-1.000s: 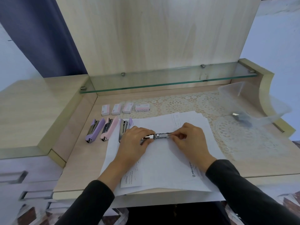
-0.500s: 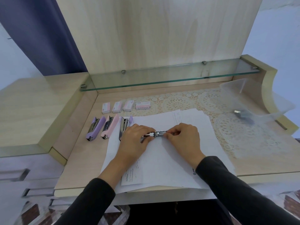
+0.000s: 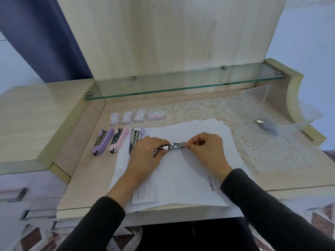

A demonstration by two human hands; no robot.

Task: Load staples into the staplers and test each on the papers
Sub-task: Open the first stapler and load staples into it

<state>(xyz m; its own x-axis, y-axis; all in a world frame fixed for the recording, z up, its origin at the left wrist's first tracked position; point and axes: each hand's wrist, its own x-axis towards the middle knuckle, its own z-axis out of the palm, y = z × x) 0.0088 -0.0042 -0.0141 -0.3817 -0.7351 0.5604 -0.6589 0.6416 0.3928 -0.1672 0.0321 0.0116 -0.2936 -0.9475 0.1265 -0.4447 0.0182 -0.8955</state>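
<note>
My left hand (image 3: 147, 152) and my right hand (image 3: 206, 149) together hold a stapler (image 3: 173, 146) over the white papers (image 3: 183, 178); only its bare metal magazine shows between them. My left hand grips its left end, and my right fingertips pinch its right end. To the left lie a purple stapler (image 3: 102, 141), a pink stapler (image 3: 118, 139) and a third stapler (image 3: 135, 139) with its metal top showing, partly hidden by my left hand. Behind them sit several small staple boxes (image 3: 155, 115) in a row.
A clear plastic container (image 3: 282, 113) with a dark object inside stands at the right on a lace mat (image 3: 199, 111). A glass shelf (image 3: 181, 84) runs along the back panel. A raised wooden ledge (image 3: 36, 115) borders the left side.
My right hand has slid left towards my left hand, so less of the metal magazine shows between them. The view has shifted slightly.
</note>
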